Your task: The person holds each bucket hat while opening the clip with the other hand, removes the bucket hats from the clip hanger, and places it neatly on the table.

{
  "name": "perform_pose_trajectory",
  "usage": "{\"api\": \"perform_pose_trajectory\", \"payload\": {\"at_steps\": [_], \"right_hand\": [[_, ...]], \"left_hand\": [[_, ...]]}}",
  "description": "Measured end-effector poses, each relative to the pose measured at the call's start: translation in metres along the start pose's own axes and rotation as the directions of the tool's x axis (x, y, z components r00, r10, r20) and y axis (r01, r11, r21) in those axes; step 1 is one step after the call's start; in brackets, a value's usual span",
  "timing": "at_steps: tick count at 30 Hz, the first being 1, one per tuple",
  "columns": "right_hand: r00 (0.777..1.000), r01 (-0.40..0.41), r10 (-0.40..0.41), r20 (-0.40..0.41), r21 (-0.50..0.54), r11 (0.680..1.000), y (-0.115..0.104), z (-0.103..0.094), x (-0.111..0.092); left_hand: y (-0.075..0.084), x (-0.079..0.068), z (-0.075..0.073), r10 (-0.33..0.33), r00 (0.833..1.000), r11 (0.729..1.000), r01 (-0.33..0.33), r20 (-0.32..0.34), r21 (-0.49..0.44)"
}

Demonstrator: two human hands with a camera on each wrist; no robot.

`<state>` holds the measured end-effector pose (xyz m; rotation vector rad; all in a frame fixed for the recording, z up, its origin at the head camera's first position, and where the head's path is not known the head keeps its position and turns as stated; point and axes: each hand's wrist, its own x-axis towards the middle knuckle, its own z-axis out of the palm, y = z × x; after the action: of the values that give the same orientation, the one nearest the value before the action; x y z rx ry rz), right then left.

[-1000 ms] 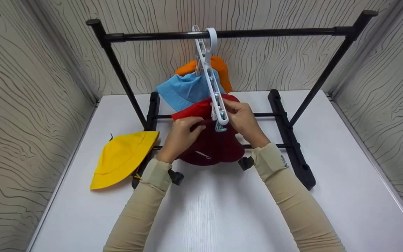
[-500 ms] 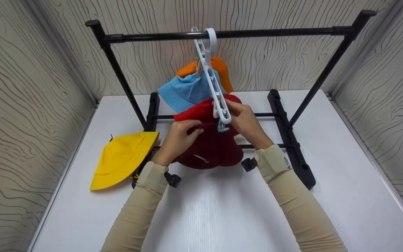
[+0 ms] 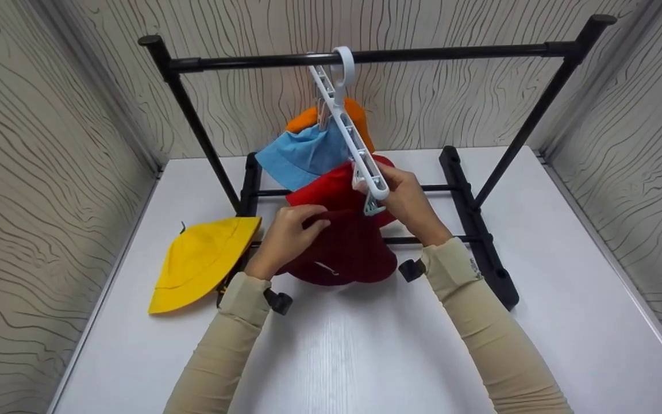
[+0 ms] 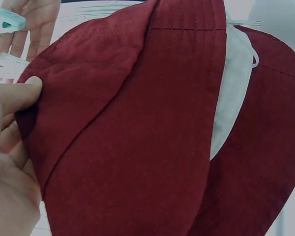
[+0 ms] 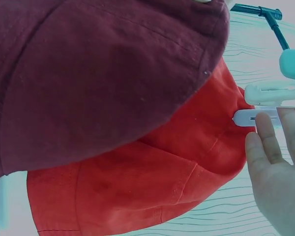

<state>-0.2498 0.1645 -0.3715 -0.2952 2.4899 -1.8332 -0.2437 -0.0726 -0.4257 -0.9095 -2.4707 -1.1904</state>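
The left hand (image 3: 286,237) pinches the maroon cloth hat (image 3: 348,247), seemingly for hanging. The right hand (image 5: 280,184), loosely extended and empty, is near the pale-green plastic clip (image 5: 293,64), which likely needs squeezing.

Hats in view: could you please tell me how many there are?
5: yellow hat on the table at left; orange hat, blue hat and red hat beneath the white hanger; maroon hat in the left hand. Others may be hidden.
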Motion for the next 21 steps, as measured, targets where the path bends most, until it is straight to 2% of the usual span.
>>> {"api": "perform_pose_trajectory", "payload": {"at_steps": [8, 15, 21], "right_hand": [[0.999, 0.049, -0.049, 0.002, 0.007, 0.999, 0.001, 0.0, -0.001], [0.999, 0.05, -0.05, -0.009, 0.003, 0.999, -0.001, -0.002, -0.002], [0.993, 0.115, -0.116, -0.002, 0.055, 0.992, 0.003, -0.003, -0.004]], "left_hand": [[-0.002, -0.007, -0.003, -0.026, 0.999, 0.999, 0.026, 0.026, -0.025], [-0.007, -0.013, -0.006, -0.058, 0.998, 0.995, 0.06, 0.028, -0.077], [-0.011, -0.017, -0.008, -0.066, 0.997, 0.991, 0.069, 0.031, -0.116]]}}
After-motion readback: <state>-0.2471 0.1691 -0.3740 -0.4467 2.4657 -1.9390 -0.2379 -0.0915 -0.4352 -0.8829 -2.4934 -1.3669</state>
